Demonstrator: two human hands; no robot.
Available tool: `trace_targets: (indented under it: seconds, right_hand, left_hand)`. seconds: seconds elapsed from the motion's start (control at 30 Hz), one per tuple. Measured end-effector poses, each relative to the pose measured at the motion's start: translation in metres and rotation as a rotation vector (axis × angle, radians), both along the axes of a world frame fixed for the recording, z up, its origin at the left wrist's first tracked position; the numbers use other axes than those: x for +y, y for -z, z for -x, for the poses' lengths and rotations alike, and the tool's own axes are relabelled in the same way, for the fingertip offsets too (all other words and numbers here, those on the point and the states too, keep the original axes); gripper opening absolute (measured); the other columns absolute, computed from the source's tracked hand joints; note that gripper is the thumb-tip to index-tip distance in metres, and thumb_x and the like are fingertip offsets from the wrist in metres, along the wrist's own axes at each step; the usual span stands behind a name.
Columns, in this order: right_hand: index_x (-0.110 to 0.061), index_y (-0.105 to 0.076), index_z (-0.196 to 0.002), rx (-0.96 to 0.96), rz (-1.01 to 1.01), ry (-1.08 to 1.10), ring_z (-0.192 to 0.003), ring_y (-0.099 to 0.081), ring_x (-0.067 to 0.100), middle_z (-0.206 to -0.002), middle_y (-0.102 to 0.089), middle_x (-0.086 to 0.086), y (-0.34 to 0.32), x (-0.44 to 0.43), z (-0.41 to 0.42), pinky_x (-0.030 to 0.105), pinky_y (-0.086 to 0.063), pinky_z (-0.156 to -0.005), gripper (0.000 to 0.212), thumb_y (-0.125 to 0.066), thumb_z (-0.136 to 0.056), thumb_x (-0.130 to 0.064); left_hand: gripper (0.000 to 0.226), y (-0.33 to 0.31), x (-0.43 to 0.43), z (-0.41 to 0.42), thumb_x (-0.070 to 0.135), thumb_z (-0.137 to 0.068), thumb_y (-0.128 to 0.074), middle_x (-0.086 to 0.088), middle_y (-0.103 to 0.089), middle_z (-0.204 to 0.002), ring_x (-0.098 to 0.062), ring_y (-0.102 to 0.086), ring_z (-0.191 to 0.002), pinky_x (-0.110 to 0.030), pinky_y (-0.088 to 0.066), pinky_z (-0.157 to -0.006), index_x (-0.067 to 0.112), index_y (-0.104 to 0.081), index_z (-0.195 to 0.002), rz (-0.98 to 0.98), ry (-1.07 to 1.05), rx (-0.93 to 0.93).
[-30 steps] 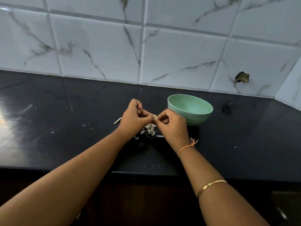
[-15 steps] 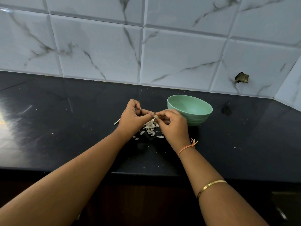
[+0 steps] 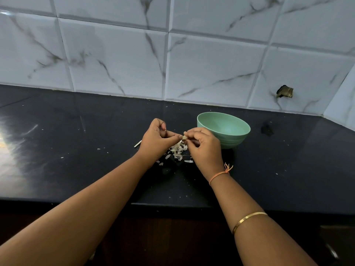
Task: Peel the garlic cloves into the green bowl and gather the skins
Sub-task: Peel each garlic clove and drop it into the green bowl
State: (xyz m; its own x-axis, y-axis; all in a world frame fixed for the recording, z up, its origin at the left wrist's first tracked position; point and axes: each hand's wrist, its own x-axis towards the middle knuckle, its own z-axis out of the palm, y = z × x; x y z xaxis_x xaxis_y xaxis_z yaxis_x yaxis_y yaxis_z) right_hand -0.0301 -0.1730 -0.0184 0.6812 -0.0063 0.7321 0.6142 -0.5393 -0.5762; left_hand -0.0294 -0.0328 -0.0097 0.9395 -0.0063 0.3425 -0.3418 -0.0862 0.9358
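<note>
- A small pale stalk piece (image 3: 138,144) lies alone on the black countertop (image 3: 76,160), just left of the hands. Judged from here, it could be missed when the skins are gathered.
- The left hand (image 3: 156,140) has its fingers curled, with thumb and forefinger tips pinched at the garlic clove (image 3: 184,137), probably on a flap of skin.
- The clove is held above the counter between the two hands, not over the bowl. If it slips from so small a grip, it would likely drop among the peelings.
- The pile of skins (image 3: 178,150) sits directly below the clove, with loose flakes scattered around it. They are light, so a quick sweep could scatter them further.
- The right hand (image 3: 206,150) grips the clove in its curled fingertips.
- The green bowl (image 3: 233,140) stands upright just right of that hand. No cloves show in the visible part of its inside, and the near bottom is hidden. A knock from the hand could shift it.
</note>
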Motion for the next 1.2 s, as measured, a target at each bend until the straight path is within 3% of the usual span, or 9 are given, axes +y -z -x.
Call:
trace_targets:
  seconds: [0.17, 0.3, 0.5, 0.67, 0.73, 0.8, 0.97, 1.1, 1.2]
  right_hand:
    - [0.002, -0.070, -0.089, -0.012, 0.041, -0.017, -0.082, -0.064, 0.020, -0.090, -0.064, 0.011, 0.001, 0.000, 0.000, 0.035, -0.057, -0.075, 0.018, -0.062, -0.075, 0.011]
    - [-0.002, -0.068, -0.091, 0.014, 0.059, -0.019, -0.080, -0.066, 0.022, -0.089, -0.067, 0.011, 0.000, 0.001, 0.004, 0.033, -0.057, -0.074, 0.017, -0.061, -0.078, 0.006]
    - [-0.006, -0.064, -0.083, 0.101, -0.070, -0.058, -0.071, -0.062, 0.008, -0.076, -0.067, 0.005, -0.003, 0.003, 0.010, 0.015, -0.053, -0.065, 0.009, -0.060, -0.082, 0.002]
    - [-0.024, -0.055, -0.078, 0.195, -0.305, -0.115, -0.076, -0.069, 0.022, -0.080, -0.068, 0.010, -0.006, 0.003, 0.010, 0.034, -0.058, -0.071, 0.026, -0.056, -0.085, 0.001]
    - [-0.026, -0.055, -0.083, 0.238, -0.365, -0.146, -0.074, -0.069, 0.020, -0.081, -0.070, 0.010, -0.009, 0.002, 0.011, 0.033, -0.058, -0.072, 0.027, -0.054, -0.087, 0.001]
    - [-0.020, -0.056, -0.085, 0.279, -0.426, -0.189, -0.071, -0.069, 0.018, -0.080, -0.069, 0.012, -0.012, 0.003, 0.014, 0.029, -0.058, -0.070, 0.023, -0.052, -0.089, 0.002]
    - [-0.013, -0.058, -0.079, 0.308, -0.476, -0.209, -0.075, -0.066, 0.015, -0.082, -0.067, 0.009, -0.013, 0.002, 0.013, 0.025, -0.056, -0.068, 0.018, -0.056, -0.087, 0.003]
    - [-0.016, -0.062, -0.077, 0.312, -0.484, -0.192, -0.064, -0.060, 0.004, -0.074, -0.064, 0.001, -0.013, 0.000, 0.012, 0.018, -0.053, -0.061, 0.021, -0.059, -0.084, 0.004]
    - [-0.013, -0.062, -0.078, 0.346, -0.499, -0.226, -0.060, -0.061, 0.007, -0.075, -0.065, 0.008, -0.014, 0.001, 0.013, 0.016, -0.051, -0.058, 0.019, -0.060, -0.084, 0.005]
  left_hand:
    - [0.042, 0.001, 0.001, -0.001, 0.003, -0.080, -0.071, 0.003, -0.072, -0.070, -0.020, -0.063, -0.076, -0.046, -0.050, -0.087, 0.019, -0.033, -0.083, 0.000, -0.004, 0.007]
    - [0.040, 0.001, 0.001, 0.000, 0.003, -0.081, -0.070, 0.006, -0.070, -0.067, -0.016, -0.062, -0.074, -0.035, -0.051, -0.081, 0.018, -0.033, -0.083, -0.030, -0.022, -0.009]
    - [0.041, 0.001, -0.001, 0.000, 0.004, -0.081, -0.069, 0.009, -0.068, -0.064, -0.012, -0.061, -0.071, -0.022, -0.049, -0.069, 0.020, -0.031, -0.081, -0.059, -0.082, -0.033]
    - [0.038, 0.001, 0.000, -0.002, 0.005, -0.082, -0.066, 0.000, -0.067, -0.074, -0.011, -0.057, -0.067, -0.013, -0.045, -0.059, 0.020, -0.032, -0.080, -0.096, -0.175, -0.026]
    - [0.036, 0.001, 0.000, -0.004, 0.006, -0.082, -0.065, -0.011, -0.069, -0.082, -0.011, -0.052, -0.065, -0.009, -0.041, -0.052, 0.022, -0.032, -0.079, -0.106, -0.210, -0.028]
    - [0.035, 0.001, 0.000, -0.004, 0.009, -0.082, -0.065, -0.014, -0.069, -0.086, -0.011, -0.052, -0.067, -0.010, -0.040, -0.052, 0.022, -0.033, -0.078, -0.116, -0.217, -0.039]
    - [0.039, 0.000, -0.003, 0.002, 0.009, -0.083, -0.070, 0.006, -0.067, -0.074, -0.003, -0.056, -0.062, -0.009, -0.044, -0.058, 0.019, -0.032, -0.079, -0.125, -0.123, -0.085]
    - [0.037, 0.002, -0.001, 0.001, -0.003, -0.084, -0.062, 0.004, -0.072, -0.088, -0.007, -0.065, -0.073, -0.024, -0.051, -0.069, 0.019, -0.032, -0.081, -0.116, -0.015, -0.085]
    - [0.038, 0.000, -0.002, 0.002, 0.000, -0.084, -0.065, 0.000, -0.073, -0.086, -0.008, -0.062, -0.068, -0.018, -0.049, -0.064, 0.018, -0.032, -0.082, -0.096, 0.003, -0.084]
